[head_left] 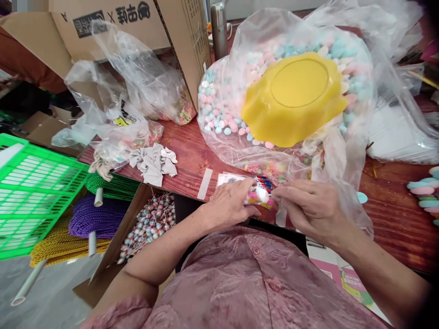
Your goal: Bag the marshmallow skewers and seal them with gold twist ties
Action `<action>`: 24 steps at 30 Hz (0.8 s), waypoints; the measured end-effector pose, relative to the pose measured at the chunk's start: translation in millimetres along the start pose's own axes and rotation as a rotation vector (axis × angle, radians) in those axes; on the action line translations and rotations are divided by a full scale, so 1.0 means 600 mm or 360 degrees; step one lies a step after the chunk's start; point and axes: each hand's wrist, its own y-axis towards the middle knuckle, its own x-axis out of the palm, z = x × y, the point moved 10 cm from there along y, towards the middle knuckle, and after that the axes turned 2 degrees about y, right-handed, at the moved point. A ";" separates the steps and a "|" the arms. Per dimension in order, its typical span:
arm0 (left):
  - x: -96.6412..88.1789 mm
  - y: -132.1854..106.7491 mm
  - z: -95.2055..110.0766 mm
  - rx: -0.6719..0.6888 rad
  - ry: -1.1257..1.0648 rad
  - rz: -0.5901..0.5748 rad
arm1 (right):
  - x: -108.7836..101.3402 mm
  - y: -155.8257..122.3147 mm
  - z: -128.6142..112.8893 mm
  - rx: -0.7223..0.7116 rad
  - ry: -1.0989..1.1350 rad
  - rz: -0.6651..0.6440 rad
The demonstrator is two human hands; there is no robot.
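Observation:
At the table's front edge, my left hand [235, 201] grips a small colourful packet [254, 202] between thumb and fingers. A round white piece [262, 195] shows at the packet's right side. My right hand [310, 205] is closed in a pinch just right of that piece. What its fingertips hold is too small to make out. Behind the packet lies a blue and red patterned strip [263, 183]. A white printed card [226, 178] sits partly under my left hand.
A yellow wavy-rimmed bowl [298, 87] lies upside down on a clear bag of pastel sweets [219, 114]. Back left stands a large cardboard box [120, 27]. Crumpled grey cloth [152, 164] lies left. Below are a carton of lollipops [151, 224] and a green basket [41, 196].

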 end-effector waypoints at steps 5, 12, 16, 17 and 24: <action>-0.011 -0.005 -0.022 -0.0115 -0.0238 -0.0031 | -0.033 0.001 -0.037 -0.0343 -0.0242 0.0138; 0.010 -0.004 0.000 0.0017 -0.0479 -0.0196 | -0.024 -0.004 -0.050 -0.0488 -0.0148 0.0112; 0.022 -0.006 -0.003 -0.0039 -0.0274 -0.0223 | 0.010 0.011 -0.028 -0.0337 -0.0033 -0.0158; 0.024 -0.006 -0.004 -0.0059 -0.0216 -0.0211 | 0.019 0.017 -0.021 -0.0263 0.0031 -0.0240; 0.027 -0.004 -0.011 -0.0061 -0.0473 -0.0027 | 0.065 0.042 -0.015 -0.0067 0.0334 -0.0505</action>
